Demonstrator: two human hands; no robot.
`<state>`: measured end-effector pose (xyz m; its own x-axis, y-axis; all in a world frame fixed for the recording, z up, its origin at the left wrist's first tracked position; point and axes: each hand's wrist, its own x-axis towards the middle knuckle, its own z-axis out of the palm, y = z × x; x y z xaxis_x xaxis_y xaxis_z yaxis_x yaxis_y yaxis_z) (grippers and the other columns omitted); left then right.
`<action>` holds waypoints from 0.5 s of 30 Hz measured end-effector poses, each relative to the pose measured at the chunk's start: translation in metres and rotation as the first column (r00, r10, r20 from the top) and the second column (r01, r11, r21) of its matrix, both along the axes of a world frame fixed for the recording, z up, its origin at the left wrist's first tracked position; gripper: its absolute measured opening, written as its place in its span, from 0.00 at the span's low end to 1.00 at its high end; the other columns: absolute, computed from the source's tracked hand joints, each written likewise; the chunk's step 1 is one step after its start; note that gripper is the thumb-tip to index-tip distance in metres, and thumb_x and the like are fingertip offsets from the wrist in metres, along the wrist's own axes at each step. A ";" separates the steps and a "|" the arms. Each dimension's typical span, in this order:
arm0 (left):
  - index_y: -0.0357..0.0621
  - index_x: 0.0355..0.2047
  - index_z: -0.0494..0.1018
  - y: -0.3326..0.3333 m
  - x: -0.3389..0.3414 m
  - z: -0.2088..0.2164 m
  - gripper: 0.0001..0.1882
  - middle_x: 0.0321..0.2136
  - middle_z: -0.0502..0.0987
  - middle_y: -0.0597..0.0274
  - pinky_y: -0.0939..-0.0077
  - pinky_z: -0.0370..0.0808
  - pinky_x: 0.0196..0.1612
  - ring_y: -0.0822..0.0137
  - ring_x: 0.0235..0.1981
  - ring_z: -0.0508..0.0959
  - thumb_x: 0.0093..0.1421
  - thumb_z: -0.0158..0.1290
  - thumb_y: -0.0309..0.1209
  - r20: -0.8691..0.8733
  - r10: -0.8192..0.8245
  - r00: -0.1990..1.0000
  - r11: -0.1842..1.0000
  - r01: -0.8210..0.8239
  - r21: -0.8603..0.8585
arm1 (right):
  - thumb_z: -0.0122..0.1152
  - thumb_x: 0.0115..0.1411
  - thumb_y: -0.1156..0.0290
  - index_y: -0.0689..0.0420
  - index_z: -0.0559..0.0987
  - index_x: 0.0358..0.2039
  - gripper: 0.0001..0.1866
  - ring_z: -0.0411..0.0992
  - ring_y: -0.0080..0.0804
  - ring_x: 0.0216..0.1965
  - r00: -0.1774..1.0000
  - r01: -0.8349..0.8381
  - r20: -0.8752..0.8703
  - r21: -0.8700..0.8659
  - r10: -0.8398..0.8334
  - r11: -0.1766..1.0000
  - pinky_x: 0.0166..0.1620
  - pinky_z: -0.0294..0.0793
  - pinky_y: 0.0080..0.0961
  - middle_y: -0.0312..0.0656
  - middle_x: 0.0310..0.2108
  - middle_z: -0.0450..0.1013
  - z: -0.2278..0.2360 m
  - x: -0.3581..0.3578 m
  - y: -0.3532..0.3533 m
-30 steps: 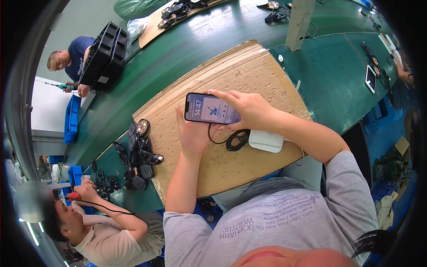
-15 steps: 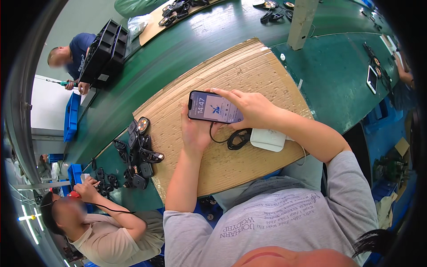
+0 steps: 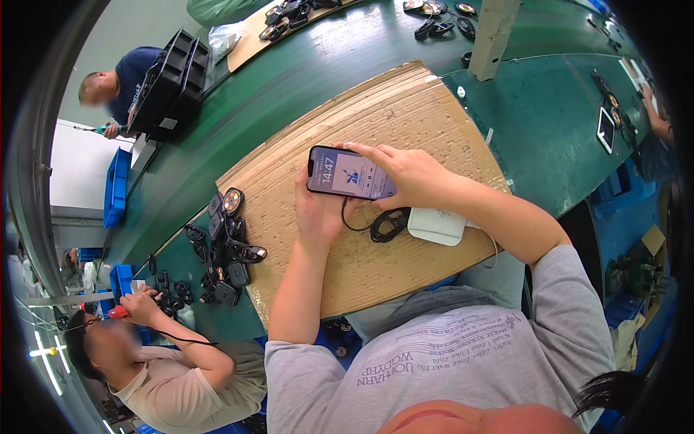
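Note:
A smartphone [image 3: 348, 172] with a lit screen lies tilted over the cardboard sheet [image 3: 361, 271]. My left hand [image 3: 318, 211] grips it from below and along its near-left end. At its right end my right hand [image 3: 419, 177] is closed on it, with the thumb and fingers along its edges. From under the phone runs a black cable [image 3: 389, 226], bundled in a coil on the cardboard. What lies behind the phone is hidden. Right of the coil sits a white, rounded box-shaped device [image 3: 437, 226], just below my right wrist, with a thin white wire beside it.
Several black round pads with bundled cords [image 3: 225, 249] are heaped at the cardboard's left edge. A green conveyor belt [image 3: 289, 90] runs behind, past a metal post [image 3: 493, 43]. Another phone [image 3: 606, 130] lies at the right. Co-workers sit at left, near black crates [image 3: 170, 87].
My hands and the phone stay almost still. On the belt at the back, several round pads with cords have shifted left. The co-workers' hands at left have moved slightly.

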<state>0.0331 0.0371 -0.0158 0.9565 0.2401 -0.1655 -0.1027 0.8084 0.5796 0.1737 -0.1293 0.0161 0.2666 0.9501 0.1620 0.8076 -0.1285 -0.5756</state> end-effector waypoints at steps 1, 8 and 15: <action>0.50 0.62 0.64 0.000 0.000 0.000 0.32 0.57 0.72 0.55 0.54 0.76 0.50 0.56 0.56 0.74 0.65 0.40 0.55 0.005 -0.004 1.000 1.000 0.004 0.000 | 0.76 0.43 0.62 0.44 0.54 0.69 0.55 0.76 0.45 0.40 1.000 -0.003 -0.003 -0.008 0.003 1.000 0.40 0.79 0.35 0.47 0.46 0.73 0.000 0.000 0.000; 0.49 0.63 0.62 -0.002 0.000 0.003 0.32 0.58 0.70 0.55 0.51 0.75 0.52 0.55 0.57 0.73 0.65 0.42 0.52 0.034 0.014 0.999 1.000 -0.015 0.022 | 0.75 0.45 0.60 0.43 0.52 0.70 0.55 0.77 0.41 0.37 0.996 -0.016 0.086 0.106 0.007 0.994 0.34 0.80 0.30 0.46 0.43 0.72 -0.012 0.003 0.002; 0.48 0.61 0.65 -0.002 -0.001 0.001 0.31 0.55 0.73 0.55 0.55 0.75 0.52 0.57 0.55 0.74 0.65 0.41 0.54 0.003 0.055 0.998 0.998 -0.055 0.021 | 0.75 0.44 0.61 0.43 0.53 0.70 0.55 0.76 0.41 0.34 0.996 -0.030 0.084 0.117 0.020 0.993 0.33 0.79 0.31 0.45 0.41 0.72 -0.010 0.001 0.003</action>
<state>0.0324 0.0355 -0.0144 0.9421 0.2961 -0.1575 -0.1484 0.7891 0.5961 0.1746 -0.1262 0.0056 0.2241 0.9293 0.2934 0.8549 -0.0430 -0.5169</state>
